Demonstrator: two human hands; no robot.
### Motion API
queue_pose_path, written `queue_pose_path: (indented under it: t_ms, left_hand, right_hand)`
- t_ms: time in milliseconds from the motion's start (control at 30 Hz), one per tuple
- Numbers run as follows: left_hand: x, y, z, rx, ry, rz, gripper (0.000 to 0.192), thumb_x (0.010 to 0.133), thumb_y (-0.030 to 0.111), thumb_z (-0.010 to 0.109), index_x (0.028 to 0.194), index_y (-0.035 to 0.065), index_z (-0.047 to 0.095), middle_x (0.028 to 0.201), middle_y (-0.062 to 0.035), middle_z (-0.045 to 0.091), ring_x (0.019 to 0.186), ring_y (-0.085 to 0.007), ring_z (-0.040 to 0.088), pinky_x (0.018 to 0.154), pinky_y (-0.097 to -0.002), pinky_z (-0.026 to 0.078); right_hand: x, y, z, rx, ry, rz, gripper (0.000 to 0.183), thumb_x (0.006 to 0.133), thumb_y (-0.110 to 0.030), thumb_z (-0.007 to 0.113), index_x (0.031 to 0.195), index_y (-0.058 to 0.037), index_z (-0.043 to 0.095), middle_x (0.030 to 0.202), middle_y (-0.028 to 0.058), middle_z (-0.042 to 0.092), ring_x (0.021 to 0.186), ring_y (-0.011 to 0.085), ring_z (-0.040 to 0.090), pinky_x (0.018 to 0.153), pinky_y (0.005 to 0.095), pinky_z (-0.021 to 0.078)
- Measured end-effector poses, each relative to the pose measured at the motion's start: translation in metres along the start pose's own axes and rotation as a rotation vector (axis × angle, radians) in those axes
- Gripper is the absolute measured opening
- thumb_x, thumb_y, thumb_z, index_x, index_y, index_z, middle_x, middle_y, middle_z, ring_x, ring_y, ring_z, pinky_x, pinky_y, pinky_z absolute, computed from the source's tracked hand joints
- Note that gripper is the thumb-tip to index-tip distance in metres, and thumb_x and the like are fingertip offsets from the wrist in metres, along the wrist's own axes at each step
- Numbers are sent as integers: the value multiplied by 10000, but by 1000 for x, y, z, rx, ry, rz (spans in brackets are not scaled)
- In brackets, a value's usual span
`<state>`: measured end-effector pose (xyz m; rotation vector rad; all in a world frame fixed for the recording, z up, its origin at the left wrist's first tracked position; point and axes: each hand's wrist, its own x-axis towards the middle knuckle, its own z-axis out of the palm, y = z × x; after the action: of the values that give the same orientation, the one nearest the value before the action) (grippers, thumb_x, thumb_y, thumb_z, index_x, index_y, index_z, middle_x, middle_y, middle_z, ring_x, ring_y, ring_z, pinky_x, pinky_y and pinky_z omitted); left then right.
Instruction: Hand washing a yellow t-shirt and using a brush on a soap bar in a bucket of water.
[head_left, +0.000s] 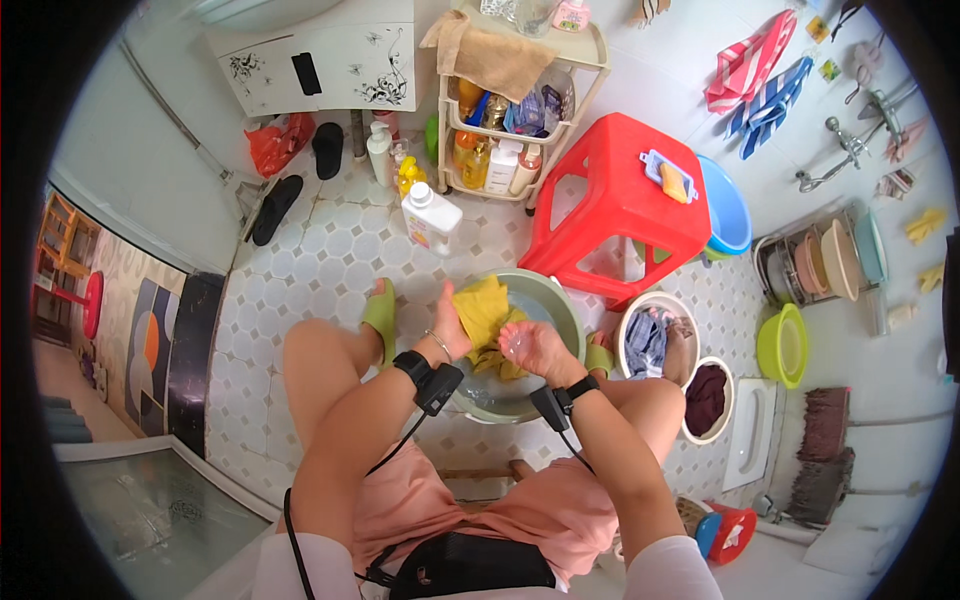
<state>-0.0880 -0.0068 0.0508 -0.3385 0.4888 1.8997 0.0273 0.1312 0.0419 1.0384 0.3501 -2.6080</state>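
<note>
In front of me a grey-green plastic basin (576, 330) of water stands on the floor between my feet. My left hand (450, 326), at its left side, grips a yellow cloth (481, 307) by one end. The cloth's lower part (499, 364) hangs in folds down to the water. My right hand (536, 349) is over the basin beside the cloth, palm up and cupped, its palm wet and shiny. I see no object in that palm. Whether its fingertips touch the cloth is unclear.
A red plastic stool (637, 202) carries a soap bar (673, 184) in a dish. A white detergent bottle (431, 217) stands ahead. Right of the basin are a bucket of clothes (645, 341) and a smaller one with dark cloth (706, 401). A shelf cart (517, 135) stands behind.
</note>
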Motion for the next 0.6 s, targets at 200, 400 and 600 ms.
queue_pose_path:
  t_ms: [200,400,600]
  left_hand:
    - [1,-35,3,50,-42,-177,727,890,598,141,1244,37,439,1221,-126,505,1137,-262,477,969,-402,364]
    - [6,-42,8,52,-121,-223,639,915,538,198,1291,55,382,1267,-129,469,1167,-283,453,990,-431,339]
    - [-3,-38,25,229,-171,-252,553,934,478,263,1257,56,416,1228,-113,508,1105,-268,511,933,-398,402]
  right_hand:
    - [-30,4,43,-252,-54,-356,324,870,-84,375,1082,133,486,1115,227,537,1012,287,547,945,359,428]
    - [-31,-12,11,-763,292,-752,333,887,-177,426,1079,70,541,1078,155,571,992,204,547,868,281,424]
    - [-16,-13,-9,-763,361,-897,289,891,-272,516,1003,-16,588,914,78,601,835,134,537,734,253,419]
